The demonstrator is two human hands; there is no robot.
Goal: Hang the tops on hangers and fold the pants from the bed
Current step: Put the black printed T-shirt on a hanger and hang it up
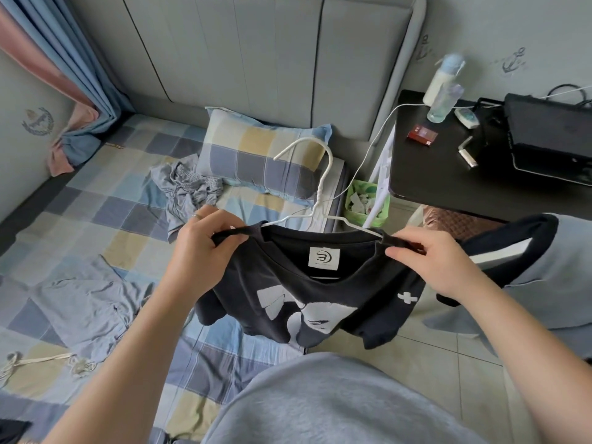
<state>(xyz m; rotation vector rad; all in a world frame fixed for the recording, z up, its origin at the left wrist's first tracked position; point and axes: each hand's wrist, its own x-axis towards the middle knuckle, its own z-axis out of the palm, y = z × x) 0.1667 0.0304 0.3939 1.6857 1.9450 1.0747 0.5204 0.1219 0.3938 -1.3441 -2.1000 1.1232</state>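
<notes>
- As I hold the black cotton T-shirt with the white print up at the middle of the frame, over the edge of the checked blue-and-yellow bed, it hangs between my two hands with its neck opening facing me.
- My left grip is curled tight and pinches a bunched strip of the shirt's shoulder, just left of the collar.
- My right grip pinches the other shoulder between thumb and fingers, just right of the collar.
- The thin white wire hanger is what matters. Its long axis runs left to right, in line with my two grips. Both its arms slope down into the neck opening, and its hook stands up towards the top centre, away from me.
- Each hanger end lies inward of the grip on that side, and neither hand looks clearly nearer. I judge the next move is to draw each shoulder outward along that axis until it seats over its end.
- A crumpled grey pair of pants lies on the bed beside the checked pillow, above my left grip, not yet folded.
</notes>
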